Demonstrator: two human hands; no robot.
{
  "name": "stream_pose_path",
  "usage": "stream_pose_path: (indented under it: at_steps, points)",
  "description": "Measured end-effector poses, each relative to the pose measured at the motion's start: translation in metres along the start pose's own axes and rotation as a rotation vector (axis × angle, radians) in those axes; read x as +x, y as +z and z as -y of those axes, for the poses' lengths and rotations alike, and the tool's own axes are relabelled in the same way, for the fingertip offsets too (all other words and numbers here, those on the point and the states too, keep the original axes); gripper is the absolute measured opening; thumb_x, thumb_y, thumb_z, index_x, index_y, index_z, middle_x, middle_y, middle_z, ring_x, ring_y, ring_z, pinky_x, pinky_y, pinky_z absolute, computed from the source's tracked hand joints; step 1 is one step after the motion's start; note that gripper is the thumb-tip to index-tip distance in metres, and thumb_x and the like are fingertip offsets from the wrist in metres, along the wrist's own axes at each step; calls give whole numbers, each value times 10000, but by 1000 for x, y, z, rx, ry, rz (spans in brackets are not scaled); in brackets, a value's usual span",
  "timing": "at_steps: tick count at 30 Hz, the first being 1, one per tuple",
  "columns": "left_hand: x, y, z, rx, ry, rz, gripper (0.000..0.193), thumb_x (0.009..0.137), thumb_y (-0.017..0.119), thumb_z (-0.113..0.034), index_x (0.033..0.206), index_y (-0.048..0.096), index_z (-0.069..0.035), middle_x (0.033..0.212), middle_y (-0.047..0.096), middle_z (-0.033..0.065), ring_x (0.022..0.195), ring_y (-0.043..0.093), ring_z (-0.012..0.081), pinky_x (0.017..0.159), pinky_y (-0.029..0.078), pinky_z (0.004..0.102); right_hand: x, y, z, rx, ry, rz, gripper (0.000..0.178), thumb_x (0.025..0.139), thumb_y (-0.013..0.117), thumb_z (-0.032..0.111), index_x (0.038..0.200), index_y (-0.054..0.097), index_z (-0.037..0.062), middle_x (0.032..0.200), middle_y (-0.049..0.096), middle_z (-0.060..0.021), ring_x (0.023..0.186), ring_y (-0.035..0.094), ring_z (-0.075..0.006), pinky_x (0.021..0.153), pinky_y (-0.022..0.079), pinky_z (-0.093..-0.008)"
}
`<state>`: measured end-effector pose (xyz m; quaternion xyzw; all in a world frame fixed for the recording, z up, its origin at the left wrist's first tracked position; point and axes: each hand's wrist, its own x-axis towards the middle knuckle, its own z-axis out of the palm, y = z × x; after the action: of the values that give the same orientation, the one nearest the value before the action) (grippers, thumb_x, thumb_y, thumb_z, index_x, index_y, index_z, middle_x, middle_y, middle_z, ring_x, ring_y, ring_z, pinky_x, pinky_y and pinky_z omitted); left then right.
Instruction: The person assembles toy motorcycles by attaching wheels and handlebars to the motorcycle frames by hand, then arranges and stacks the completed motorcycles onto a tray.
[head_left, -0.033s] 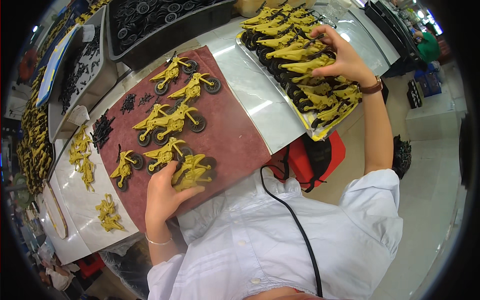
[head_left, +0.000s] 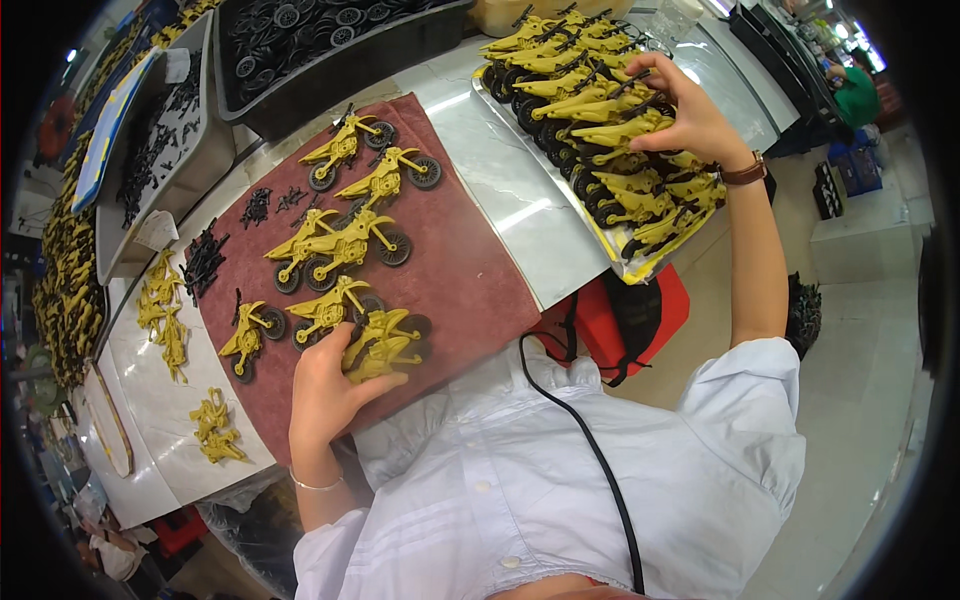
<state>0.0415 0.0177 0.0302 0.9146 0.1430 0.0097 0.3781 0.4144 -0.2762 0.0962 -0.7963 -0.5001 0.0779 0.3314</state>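
My left hand (head_left: 328,385) grips yellow toy motorcycles (head_left: 382,345) between thumb and fingers at the near edge of a dark red cloth (head_left: 470,290); they look like two side by side, slightly blurred. Over on the right, my right hand (head_left: 690,115) has its thumb and fingers around a yellow toy motorcycle (head_left: 622,130) in a packed tray (head_left: 625,262). The fingers partly hide its handlebar end. Several more toy motorcycles (head_left: 345,242) with black wheels stand on the cloth, one of them (head_left: 243,340) just left of my left hand.
Small black parts (head_left: 206,258) lie in piles at the cloth's left side. Unwheeled yellow pieces (head_left: 215,428) sit on the white table (head_left: 150,455). A dark bin of black wheels (head_left: 330,75) and a grey bin (head_left: 120,250) stand behind. A black cord (head_left: 575,410) hangs across my shirt.
My right hand and the toy motorcycle at its fingers have shifted very slightly to the right. My left hand stays in place.
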Motion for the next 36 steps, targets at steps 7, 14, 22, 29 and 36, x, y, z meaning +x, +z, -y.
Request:
stream_pose_path:
  at_steps: [7,14,22,29,36]
  points:
    - [2,3,1,-33,-17,-33,520,552,835,-266,876,557,31,774,624,167,701,605,336,632,469,361,-8,-2,-17,-245,5,-45,908,531,858,151,1326,419,148,1168,526,-73,1089,508,-235,957,406,-350]
    - [0,1,3,-63,-36,-55,526,550,835,-255,887,563,43,772,623,171,699,606,337,639,472,362,-27,0,-14,-257,134,-121,909,543,853,159,1344,421,169,1104,588,-80,996,563,-224,903,440,-344]
    - [-3,0,2,-4,-34,-50,542,548,830,-239,925,570,51,812,622,179,740,610,340,655,477,367,-29,8,-13,-223,164,-162,736,614,823,139,1270,490,148,1055,616,-52,953,583,-188,843,453,-312]
    - [-8,0,12,1,-25,-60,562,556,829,-230,962,569,60,826,626,183,756,618,340,668,484,364,-39,12,-11,-224,249,-126,493,628,819,133,1025,539,47,912,586,-28,865,557,-166,791,449,-288]
    - [-10,-3,12,-15,33,-130,579,556,835,-244,972,568,58,826,623,178,748,615,338,658,484,360,-45,10,-13,-464,166,-188,447,634,813,149,996,580,31,966,598,-74,876,570,-211,812,459,-316]
